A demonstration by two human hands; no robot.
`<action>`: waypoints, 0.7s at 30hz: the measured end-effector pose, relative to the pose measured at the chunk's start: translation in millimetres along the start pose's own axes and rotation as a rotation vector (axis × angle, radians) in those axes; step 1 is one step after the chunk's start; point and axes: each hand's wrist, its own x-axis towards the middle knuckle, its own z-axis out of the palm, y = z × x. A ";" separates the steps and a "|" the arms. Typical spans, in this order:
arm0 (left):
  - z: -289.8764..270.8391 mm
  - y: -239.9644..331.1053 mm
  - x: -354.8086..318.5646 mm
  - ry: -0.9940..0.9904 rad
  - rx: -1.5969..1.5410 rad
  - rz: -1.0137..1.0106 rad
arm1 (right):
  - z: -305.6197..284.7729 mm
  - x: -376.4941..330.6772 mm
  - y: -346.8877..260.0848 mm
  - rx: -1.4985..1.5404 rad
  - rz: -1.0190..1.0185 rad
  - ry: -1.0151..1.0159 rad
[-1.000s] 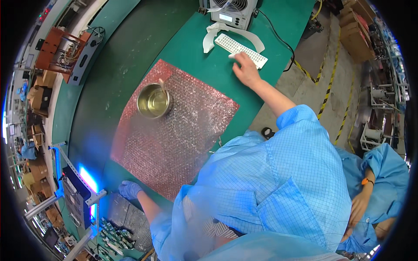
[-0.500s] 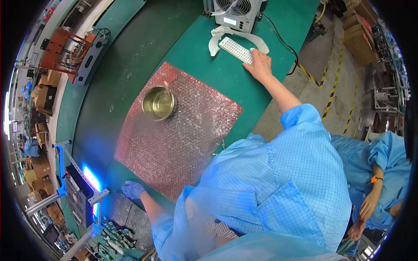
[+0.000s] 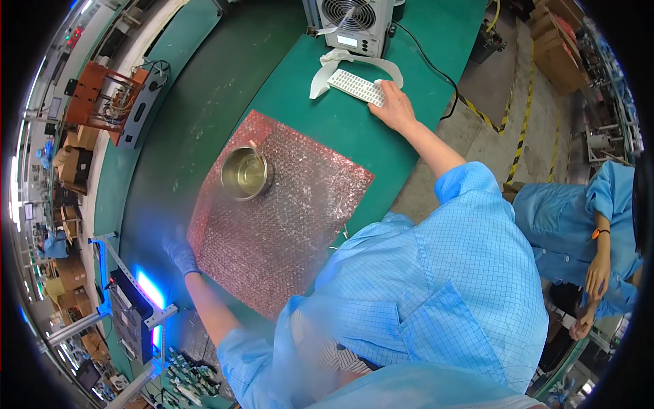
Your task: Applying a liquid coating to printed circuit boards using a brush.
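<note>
My bare right hand [image 3: 394, 108] grips the near end of a white, oblong tray [image 3: 354, 87] with a grid of small cells, low over the green table. A curved white strip [image 3: 383, 67] lies just behind the tray. My left hand [image 3: 181, 258], in a pale bluish glove, reaches out at the left edge of a pink bubble-wrap sheet [image 3: 272, 238]. Its fingers look stretched out with nothing in them, though slightly blurred. On the sheet stands a round metal pot [image 3: 228, 185] holding clear yellowish liquid; a short handle-like piece shows at its rim.
A white machine with a round fan [image 3: 351, 20] stands at the table's far end, its black cable [image 3: 436, 61] trailing right. A frame with a glowing blue lamp [image 3: 150, 288] rises at the lower left, near small circuit parts [image 3: 191, 375]. Another person [image 3: 579, 225] stands at the right.
My left hand has moved forward from beside the lamp to the sheet's left edge. My right hand still has the tray; the view has shifted slightly.
</note>
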 end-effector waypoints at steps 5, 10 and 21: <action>13.3 -56.8 -9.2 -0.118 -0.266 -0.289 | -15.9 10.4 -8.7 0.262 0.244 -0.145; 4.2 -48.8 -74.7 -0.249 0.272 -0.387 | -10.8 10.7 6.4 0.225 0.213 -0.153; 22.1 -42.8 -113.5 0.062 0.423 -0.215 | -16.6 35.8 -1.1 1.014 0.709 -0.477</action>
